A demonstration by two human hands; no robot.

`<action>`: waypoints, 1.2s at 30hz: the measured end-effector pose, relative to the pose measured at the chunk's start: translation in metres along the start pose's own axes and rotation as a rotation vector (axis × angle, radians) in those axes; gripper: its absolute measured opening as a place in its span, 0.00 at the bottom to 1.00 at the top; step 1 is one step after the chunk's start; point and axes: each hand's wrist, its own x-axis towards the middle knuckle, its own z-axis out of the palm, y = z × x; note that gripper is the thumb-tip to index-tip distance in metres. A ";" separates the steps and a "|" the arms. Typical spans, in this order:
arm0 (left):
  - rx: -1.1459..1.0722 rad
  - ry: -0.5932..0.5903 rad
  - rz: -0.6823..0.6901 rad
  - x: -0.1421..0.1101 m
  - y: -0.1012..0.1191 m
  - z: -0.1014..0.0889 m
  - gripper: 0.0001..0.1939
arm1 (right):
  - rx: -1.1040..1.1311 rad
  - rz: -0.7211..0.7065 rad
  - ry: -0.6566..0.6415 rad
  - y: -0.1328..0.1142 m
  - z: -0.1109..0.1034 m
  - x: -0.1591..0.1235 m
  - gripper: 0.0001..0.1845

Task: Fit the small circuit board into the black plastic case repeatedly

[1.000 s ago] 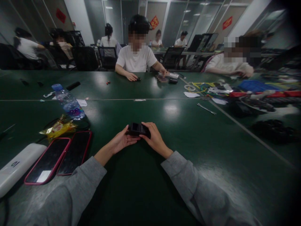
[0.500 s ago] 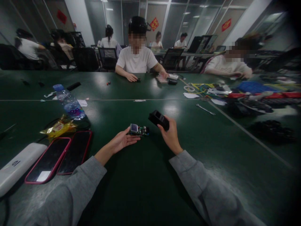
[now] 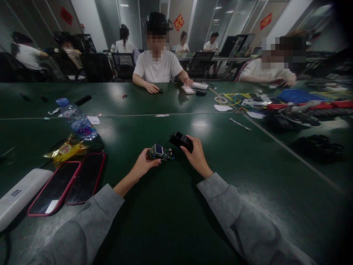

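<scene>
My left hand (image 3: 145, 162) grips a green circuit board (image 3: 167, 153) by its left end, with the thumb along the near edge. A small screen (image 3: 159, 149) sits on the board's upper face, and tiny parts show to the right of it. In my right hand (image 3: 197, 154) is a black plastic cover (image 3: 180, 140) with a window opening, held at its right end and tilted. The cover is apart from the board, above it and to the right. The fingers behind the cover are partly hidden.
On the left lie two red-edged phones (image 3: 88, 178), a white power bank (image 3: 23, 195), a yellow wrapper (image 3: 66, 150) and a leaning water bottle (image 3: 77, 119). To the right are a wrench (image 3: 239, 124) and tangled cables (image 3: 239, 101). A co-worker (image 3: 157, 68) sits opposite.
The black cover has been lifted off, baring the circuit board, and then moved slightly left. My left hand has turned, its thumb now on the board's near edge.
</scene>
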 end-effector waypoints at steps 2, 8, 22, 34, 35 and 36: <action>0.089 0.004 0.068 -0.003 0.001 0.000 0.25 | 0.002 0.007 -0.003 0.001 0.001 0.000 0.27; 0.344 0.110 0.201 -0.003 0.000 -0.008 0.23 | -0.007 0.018 -0.029 0.000 0.000 0.000 0.27; 1.008 0.068 0.335 0.009 -0.002 -0.029 0.26 | -0.185 -0.030 -0.162 -0.006 0.001 0.000 0.27; 0.982 0.058 0.350 0.009 -0.002 -0.030 0.24 | -0.088 -0.023 -0.190 -0.007 0.002 0.000 0.29; 0.980 0.058 0.349 0.009 -0.002 -0.030 0.24 | -0.081 -0.010 -0.193 -0.006 0.003 0.000 0.28; 0.976 0.061 0.348 0.009 -0.001 -0.031 0.25 | -0.073 0.003 -0.191 -0.006 0.004 0.000 0.28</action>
